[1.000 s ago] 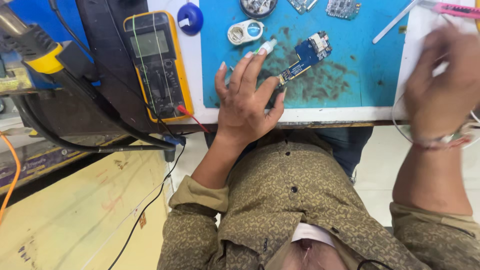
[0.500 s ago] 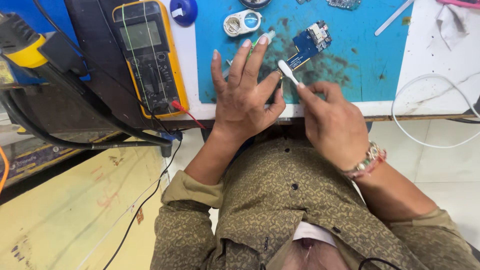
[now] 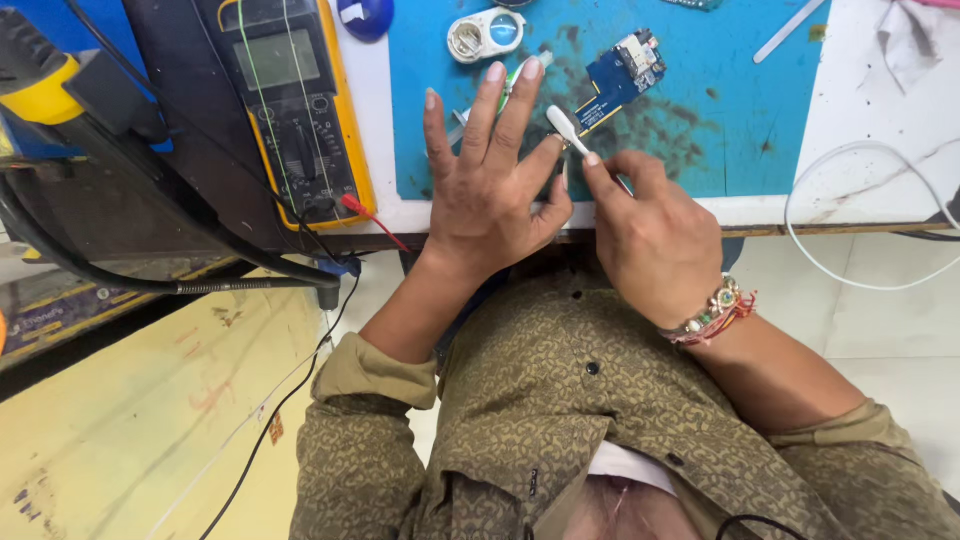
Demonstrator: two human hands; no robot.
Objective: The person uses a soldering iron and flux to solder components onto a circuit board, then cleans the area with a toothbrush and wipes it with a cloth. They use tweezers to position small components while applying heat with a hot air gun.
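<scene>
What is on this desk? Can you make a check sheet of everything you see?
Surface: blue work mat, smudged dark, on a white bench.
Job's things: small white tool pinched by the right hand; blue circuit board just beyond it on the mat.
Clutter: yellow multimeter, white round part, blue cap, crumpled tissue.
Grippers: left hand spread flat on the mat, touching the tool; right hand closed on the tool.
Cables: white cable looped at right; black leads and red probe at left.
Surroundings: pale floor, yellow panel.
</scene>
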